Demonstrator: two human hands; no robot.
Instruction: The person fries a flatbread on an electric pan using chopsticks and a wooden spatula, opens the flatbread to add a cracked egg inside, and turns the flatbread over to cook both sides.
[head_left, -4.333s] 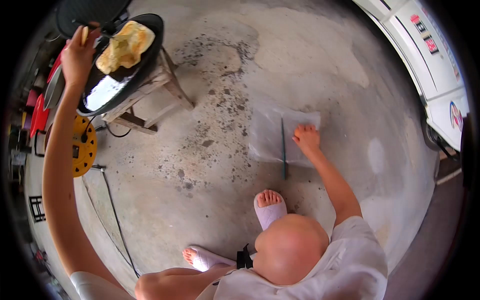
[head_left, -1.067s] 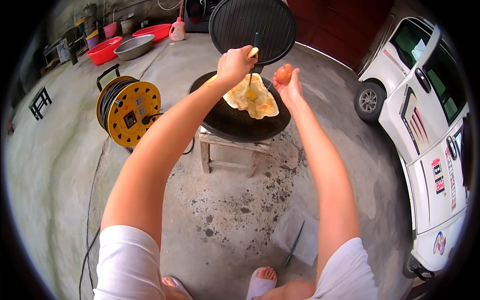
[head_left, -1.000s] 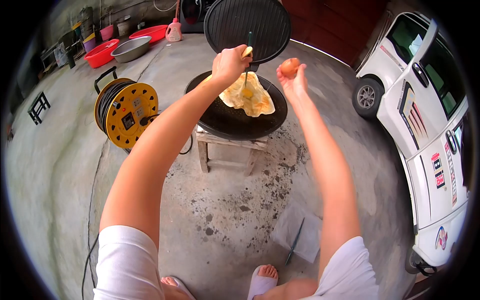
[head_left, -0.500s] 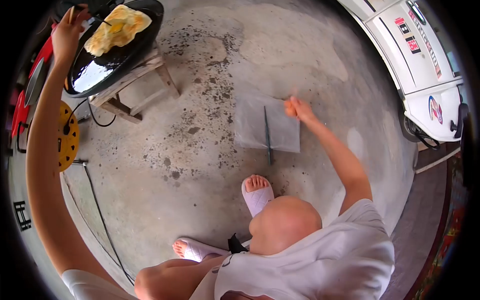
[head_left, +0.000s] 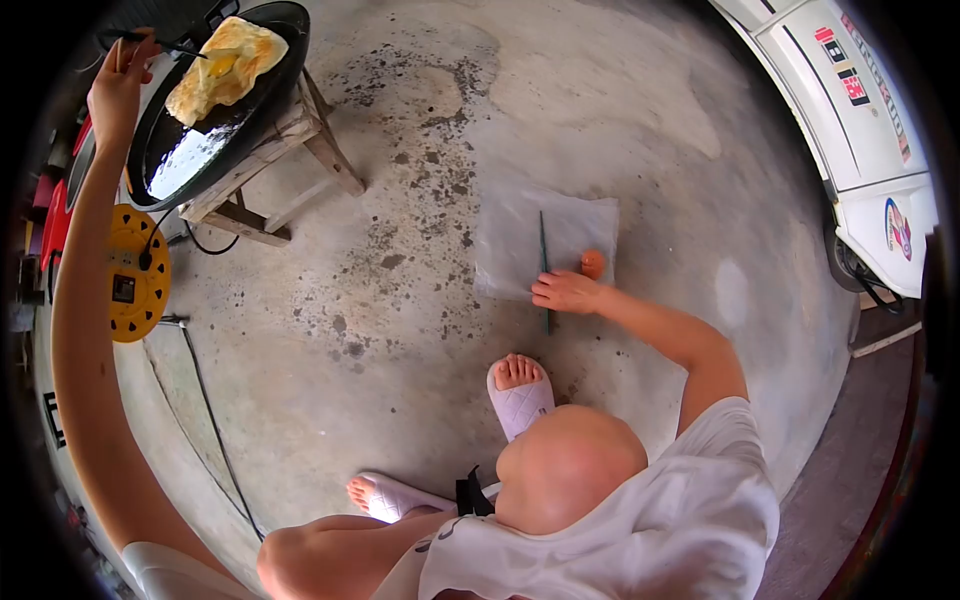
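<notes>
At the upper left, my left hand [head_left: 118,90] is closed on a dark thin utensil [head_left: 165,42], whose tip reaches the egg on a folded flatbread [head_left: 226,70]. The bread lies in a large black pan [head_left: 265,110] with shiny oil. My right hand [head_left: 564,291] is down at a dark green stick [head_left: 543,240] lying across a clear plastic sheet [head_left: 500,245] on the floor. Its fingers touch the stick; whether they grip it is unclear. An orange-brown round object, like eggshell [head_left: 592,264], rests on the sheet beside this hand.
A wooden stool [head_left: 325,150] stands under the pan. Left of it are a yellow cable reel [head_left: 140,275] and a black cable [head_left: 205,400] along the floor. A white vehicle [head_left: 850,110] stands at the right. My slippered feet [head_left: 520,395] are below the sheet.
My right hand has let go of the orange-brown object on the sheet and moved left and down to the stick. My left hand has moved slightly down.
</notes>
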